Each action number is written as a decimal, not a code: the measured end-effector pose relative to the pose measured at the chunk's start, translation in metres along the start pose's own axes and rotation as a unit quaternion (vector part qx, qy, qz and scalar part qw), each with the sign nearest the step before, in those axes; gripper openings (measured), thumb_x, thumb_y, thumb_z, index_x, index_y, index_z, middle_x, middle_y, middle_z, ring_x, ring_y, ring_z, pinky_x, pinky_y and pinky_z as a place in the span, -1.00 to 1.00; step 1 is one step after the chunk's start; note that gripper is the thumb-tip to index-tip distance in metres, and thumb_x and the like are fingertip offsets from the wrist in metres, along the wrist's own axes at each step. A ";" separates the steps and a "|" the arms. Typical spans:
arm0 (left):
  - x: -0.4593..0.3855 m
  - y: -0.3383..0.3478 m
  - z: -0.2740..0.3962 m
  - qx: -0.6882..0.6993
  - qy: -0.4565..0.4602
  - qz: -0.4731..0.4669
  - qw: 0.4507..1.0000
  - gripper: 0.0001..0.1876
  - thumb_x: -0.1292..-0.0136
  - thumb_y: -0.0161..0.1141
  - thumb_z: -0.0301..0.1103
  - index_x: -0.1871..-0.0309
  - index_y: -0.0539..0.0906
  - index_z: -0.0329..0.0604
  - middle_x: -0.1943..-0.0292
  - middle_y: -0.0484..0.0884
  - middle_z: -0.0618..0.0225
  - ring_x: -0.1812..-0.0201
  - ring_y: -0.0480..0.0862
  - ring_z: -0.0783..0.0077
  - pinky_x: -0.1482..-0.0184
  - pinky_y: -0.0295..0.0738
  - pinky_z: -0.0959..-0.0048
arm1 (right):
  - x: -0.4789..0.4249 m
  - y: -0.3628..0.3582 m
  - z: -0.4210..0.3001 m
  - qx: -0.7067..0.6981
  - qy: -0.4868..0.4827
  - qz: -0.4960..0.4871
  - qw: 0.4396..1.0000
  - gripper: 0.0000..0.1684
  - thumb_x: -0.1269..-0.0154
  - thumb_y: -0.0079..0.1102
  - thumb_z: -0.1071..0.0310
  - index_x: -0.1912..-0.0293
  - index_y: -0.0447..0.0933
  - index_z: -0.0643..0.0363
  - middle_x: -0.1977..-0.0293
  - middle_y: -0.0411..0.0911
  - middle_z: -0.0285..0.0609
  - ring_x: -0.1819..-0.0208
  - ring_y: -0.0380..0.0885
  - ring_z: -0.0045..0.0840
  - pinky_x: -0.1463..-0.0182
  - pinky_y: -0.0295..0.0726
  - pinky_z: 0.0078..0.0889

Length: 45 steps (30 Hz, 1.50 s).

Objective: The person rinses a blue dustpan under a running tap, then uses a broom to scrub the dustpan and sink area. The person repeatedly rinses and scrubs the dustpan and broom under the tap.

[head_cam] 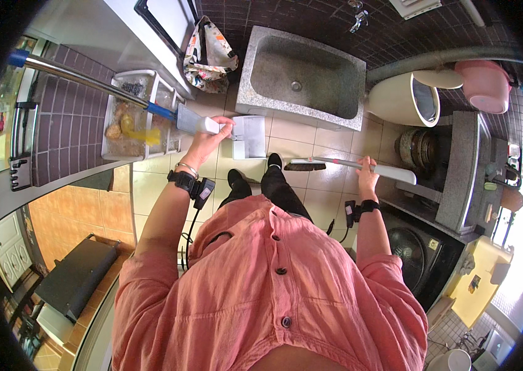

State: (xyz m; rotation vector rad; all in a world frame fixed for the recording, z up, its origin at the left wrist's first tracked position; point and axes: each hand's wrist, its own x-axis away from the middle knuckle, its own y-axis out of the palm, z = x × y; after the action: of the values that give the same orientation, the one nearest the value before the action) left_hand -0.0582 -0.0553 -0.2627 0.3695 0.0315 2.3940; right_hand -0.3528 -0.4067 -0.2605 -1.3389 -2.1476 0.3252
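My left hand (203, 146) is around the white handle (207, 125) of a long-handled dustpan. The dustpan's light grey tray (253, 134), with a comb-like row of teeth, rests on the tiled floor in front of my feet. In my right hand (367, 178) is the pale handle of a broom (345, 163). Its head (305, 165), white with dark bristles, is down on the tiles to the right of my shoes. A steel pole with blue ends (94, 79) slants in from the left, and a grey flat piece (189, 118) at its lower end appears close to my left hand.
Ahead is a granite sink (303, 44). A white rack (138, 155) with bagged items stands left, near a patterned bag (209, 60). On the right are a cream bin (389, 99), a pink basin (486, 86), stacked pots (416, 148) and a black front-loading washer (421, 246).
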 end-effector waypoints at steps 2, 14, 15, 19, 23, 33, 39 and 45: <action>0.002 -0.004 -0.004 -0.026 -0.016 0.020 0.999 -0.85 -0.22 0.16 -0.33 0.24 0.60 -0.20 0.34 0.58 0.47 0.36 0.58 0.59 0.27 0.47 0.60 | 0.001 0.000 -0.002 0.003 0.013 0.004 1.000 -0.70 -0.30 -0.07 0.10 0.30 0.44 0.13 0.36 0.51 -0.36 0.24 0.43 -0.63 0.28 0.45 -0.50; 0.014 -0.059 -0.024 -0.066 -0.045 0.002 0.997 -0.84 -0.25 0.08 -0.39 0.14 0.55 -0.21 0.19 0.59 0.37 0.09 0.52 0.54 0.03 0.39 0.54 | -0.022 0.006 0.013 0.002 0.004 -0.013 1.000 -0.71 -0.32 -0.02 0.15 0.14 0.41 0.16 0.31 0.55 -0.30 0.27 0.48 -0.63 0.32 0.45 -0.50; 0.019 -0.069 -0.028 -0.053 -0.048 0.006 0.997 -0.84 -0.25 0.07 -0.39 0.13 0.54 -0.21 0.16 0.58 0.35 0.06 0.50 0.52 0.00 0.37 0.54 | -0.024 0.009 0.013 0.008 -0.002 -0.020 1.000 -0.71 -0.32 -0.02 0.15 0.15 0.41 0.16 0.32 0.55 -0.30 0.28 0.47 -0.63 0.34 0.44 -0.52; 0.050 -0.115 -0.040 0.040 -0.041 0.072 0.996 -0.79 -0.27 0.04 -0.38 0.06 0.49 -0.20 0.04 0.54 0.30 -0.08 0.44 0.45 -0.14 0.25 0.46 | -0.026 0.020 0.004 -0.010 0.006 -0.009 1.000 -0.73 -0.32 -0.03 0.15 0.20 0.43 0.16 0.38 0.54 -0.32 0.32 0.47 -0.63 0.39 0.44 -0.51; 0.096 -0.158 -0.068 0.231 -0.022 0.251 0.940 -0.69 -0.29 0.06 -0.29 -0.06 0.44 -0.16 -0.01 0.50 0.34 -0.10 0.43 0.47 -0.14 0.24 0.42 | -0.037 0.025 0.001 -0.002 -0.009 -0.025 1.000 -0.74 -0.31 -0.02 0.14 0.27 0.44 0.15 0.41 0.53 -0.33 0.35 0.45 -0.65 0.41 0.44 -0.51; 0.114 -0.149 -0.128 0.145 -0.100 0.407 0.896 -0.47 -0.22 0.12 -0.06 -0.19 0.31 -0.05 -0.19 0.32 0.31 -0.30 0.17 0.33 -0.21 -0.03 -0.06 | -0.059 0.030 -0.007 0.012 -0.004 -0.074 0.997 -0.75 -0.30 -0.03 0.15 0.27 0.44 0.14 0.37 0.53 -0.32 0.25 0.47 -0.61 0.29 0.49 -0.46; 0.058 -0.097 -0.115 0.143 -0.087 0.362 0.917 -0.70 -0.29 0.06 -0.14 0.44 0.44 -0.18 0.47 0.47 0.40 0.22 0.57 0.47 0.10 0.30 0.57 | -0.068 0.018 -0.009 0.016 -0.005 -0.071 0.997 -0.72 -0.31 -0.05 0.15 0.26 0.43 0.18 0.37 0.53 -0.30 0.27 0.47 -0.59 0.28 0.50 -0.41; 0.032 -0.070 -0.027 0.028 0.001 0.279 0.960 -0.61 -0.34 -0.02 -0.14 0.59 0.31 -0.12 0.54 0.50 0.36 0.12 0.58 0.43 0.09 0.29 0.52 | -0.072 0.005 -0.013 0.014 -0.001 -0.068 0.998 -0.72 -0.29 0.00 0.12 0.32 0.44 0.14 0.39 0.52 -0.31 0.28 0.46 -0.62 0.28 0.49 -0.41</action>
State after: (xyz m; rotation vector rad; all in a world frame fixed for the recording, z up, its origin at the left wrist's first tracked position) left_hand -0.0432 0.0202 -0.2890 0.4476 -0.0052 2.9563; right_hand -0.3179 -0.4689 -0.2771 -1.1695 -2.2141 0.3006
